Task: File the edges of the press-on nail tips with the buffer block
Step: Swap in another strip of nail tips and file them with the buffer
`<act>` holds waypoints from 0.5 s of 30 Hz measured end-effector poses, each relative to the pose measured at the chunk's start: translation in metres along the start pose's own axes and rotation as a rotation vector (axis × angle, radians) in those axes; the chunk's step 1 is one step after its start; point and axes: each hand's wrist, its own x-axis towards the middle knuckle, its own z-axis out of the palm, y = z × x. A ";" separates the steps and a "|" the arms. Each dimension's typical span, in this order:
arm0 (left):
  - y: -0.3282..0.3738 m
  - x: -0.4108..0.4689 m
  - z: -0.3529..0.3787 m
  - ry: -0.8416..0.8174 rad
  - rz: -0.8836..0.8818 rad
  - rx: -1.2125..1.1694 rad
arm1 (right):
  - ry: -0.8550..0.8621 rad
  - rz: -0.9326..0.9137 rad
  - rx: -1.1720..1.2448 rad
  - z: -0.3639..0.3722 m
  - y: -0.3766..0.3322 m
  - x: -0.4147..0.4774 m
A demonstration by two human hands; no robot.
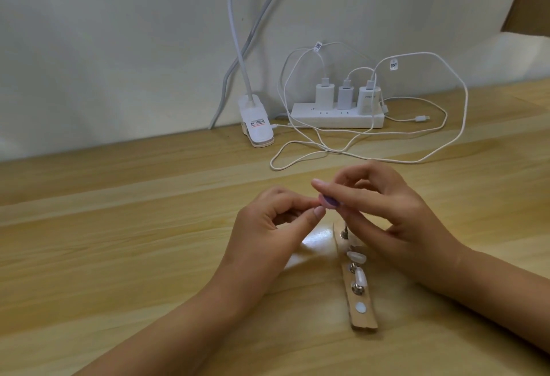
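A small purple nail tip point(331, 202) hangs above the wooden table point(148, 256), caught between the fingertips of both hands. My left hand point(268, 227) pinches its left edge with thumb and forefinger. My right hand point(387, 212) holds it from the right, forefinger stretched over the top and thumb underneath. Below the hands lies a cardboard strip point(364, 320) with metal stands point(357, 289) and clear nail tips point(356, 256) on it. I cannot make out a buffer block.
A white power strip point(336, 118) with three chargers sits at the back against the wall. Loose white cables point(297, 164) loop over the table just behind my hands. A white lamp clip point(256, 125) stands to the left of the strip.
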 end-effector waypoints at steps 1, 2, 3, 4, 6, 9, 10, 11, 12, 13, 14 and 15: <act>0.000 0.000 0.000 0.000 0.004 0.007 | -0.007 -0.020 -0.041 0.000 0.000 0.000; 0.001 0.000 0.000 0.002 0.007 0.013 | -0.006 -0.030 -0.079 -0.001 0.001 0.000; 0.001 0.000 0.000 0.004 0.006 0.014 | 0.004 -0.023 -0.097 -0.001 0.001 -0.001; 0.001 0.000 0.001 0.005 -0.001 0.007 | 0.015 -0.006 -0.095 -0.001 0.001 -0.001; 0.001 0.000 0.001 0.001 -0.013 -0.006 | 0.009 -0.012 -0.083 0.002 0.000 -0.002; 0.001 0.001 0.000 0.005 -0.031 -0.007 | 0.003 -0.015 -0.058 0.005 -0.001 -0.001; 0.001 0.001 0.000 0.004 -0.043 -0.010 | 0.008 0.008 -0.041 0.005 0.000 -0.001; 0.001 0.001 0.000 0.001 -0.050 -0.012 | 0.007 0.017 -0.025 0.005 0.001 0.000; 0.002 0.000 0.000 -0.004 -0.049 -0.012 | 0.001 0.013 -0.018 0.004 0.002 0.000; 0.002 0.000 0.000 -0.007 -0.048 -0.009 | -0.005 0.006 -0.024 0.003 0.003 -0.001; 0.002 0.000 0.000 -0.006 -0.051 -0.008 | -0.005 0.010 -0.036 0.003 0.003 -0.001; 0.002 -0.001 0.000 -0.005 -0.056 -0.010 | -0.001 0.027 -0.044 0.002 0.004 -0.001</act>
